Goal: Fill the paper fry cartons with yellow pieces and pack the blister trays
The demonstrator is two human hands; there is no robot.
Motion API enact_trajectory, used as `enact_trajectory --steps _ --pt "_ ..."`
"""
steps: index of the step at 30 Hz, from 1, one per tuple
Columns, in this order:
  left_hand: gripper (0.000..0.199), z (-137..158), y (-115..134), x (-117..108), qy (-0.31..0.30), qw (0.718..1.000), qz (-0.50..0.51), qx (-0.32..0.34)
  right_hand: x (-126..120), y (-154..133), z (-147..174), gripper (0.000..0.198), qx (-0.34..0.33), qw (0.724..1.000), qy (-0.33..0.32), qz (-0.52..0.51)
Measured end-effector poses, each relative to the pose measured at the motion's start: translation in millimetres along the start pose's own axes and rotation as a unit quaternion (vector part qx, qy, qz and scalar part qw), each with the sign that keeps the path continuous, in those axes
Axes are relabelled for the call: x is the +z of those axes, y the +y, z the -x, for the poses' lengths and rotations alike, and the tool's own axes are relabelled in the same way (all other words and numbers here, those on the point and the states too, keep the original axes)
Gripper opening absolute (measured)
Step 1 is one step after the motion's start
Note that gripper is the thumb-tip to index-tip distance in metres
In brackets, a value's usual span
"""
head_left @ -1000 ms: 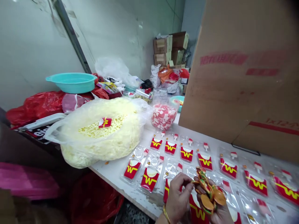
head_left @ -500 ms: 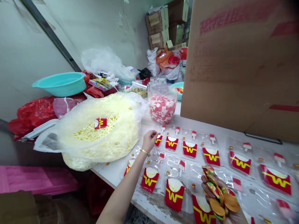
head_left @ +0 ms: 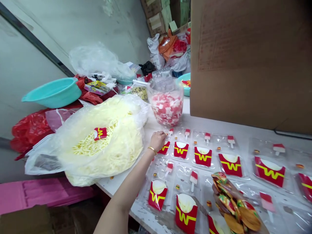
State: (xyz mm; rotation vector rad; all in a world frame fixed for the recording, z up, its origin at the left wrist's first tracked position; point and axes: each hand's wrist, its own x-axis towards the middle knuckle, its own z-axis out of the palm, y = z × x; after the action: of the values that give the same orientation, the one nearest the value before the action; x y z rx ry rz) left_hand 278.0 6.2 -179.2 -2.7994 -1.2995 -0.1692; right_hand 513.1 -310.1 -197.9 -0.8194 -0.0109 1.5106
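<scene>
My left hand reaches over the back-left clear plastic tray, fingertips pinched on a small toy burger. Beside it in that tray lie a red-and-white toy popsicle and a red fries box with a yellow W. At the lower right my right hand is closed around several larger, flat toy burgers, fanned out above the front trays. Rows of trays hold more fries boxes, popsicles and tiny burgers.
A big plastic bag of pale toy fries, with one fries box on top, sits at left. Behind the trays stands a clear tub of popsicles. A large cardboard box blocks the back right; a turquoise basin rests on bags.
My left hand has moved slightly, with its fingertips lower over the back-left tray. The view has shifted a little; my right hand still holds the larger burgers.
</scene>
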Motion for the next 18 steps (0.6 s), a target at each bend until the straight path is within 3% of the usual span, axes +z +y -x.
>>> enact_trajectory --steps 4,7,9,11,13,15,16,18 --pt "0.028 1.1 -4.4 -3.3 -0.032 0.997 -0.07 0.031 20.0 -2.3 -2.0 0.04 0.035 0.998 0.051 0.005" --pt "0.027 -4.8 1.6 -11.0 -0.071 0.995 -0.064 0.037 50.7 -11.0 1.2 0.036 0.055 0.994 0.098 -0.004" --pt "0.028 -6.6 17.9 -20.3 -0.06 0.998 -0.006 0.025 69.1 -17.4 1.8 0.032 0.059 0.993 0.098 -0.017" --pt "0.024 -1.9 45.4 -35.1 -0.035 0.991 0.124 0.026 79.8 -21.7 -0.1 0.029 0.05 0.996 0.064 -0.021" --pt "0.023 9.7 79.8 -54.2 -0.061 0.949 0.301 0.066 82.9 -23.2 -3.2 0.025 0.041 0.999 0.032 -0.017" --pt "0.03 23.8 113.5 -72.4 -0.131 0.883 0.433 0.129 81.5 -22.8 -6.0 0.021 0.037 0.999 0.018 -0.011" --pt "0.03 30.0 127.6 -79.3 -0.151 0.858 0.466 0.154 80.3 -22.4 -6.9 0.021 0.035 0.999 0.017 -0.005" --pt "0.022 38.0 147.7 -86.4 -0.148 0.841 0.488 0.181 77.9 -21.9 -7.6 0.021 0.029 0.999 0.013 0.007"
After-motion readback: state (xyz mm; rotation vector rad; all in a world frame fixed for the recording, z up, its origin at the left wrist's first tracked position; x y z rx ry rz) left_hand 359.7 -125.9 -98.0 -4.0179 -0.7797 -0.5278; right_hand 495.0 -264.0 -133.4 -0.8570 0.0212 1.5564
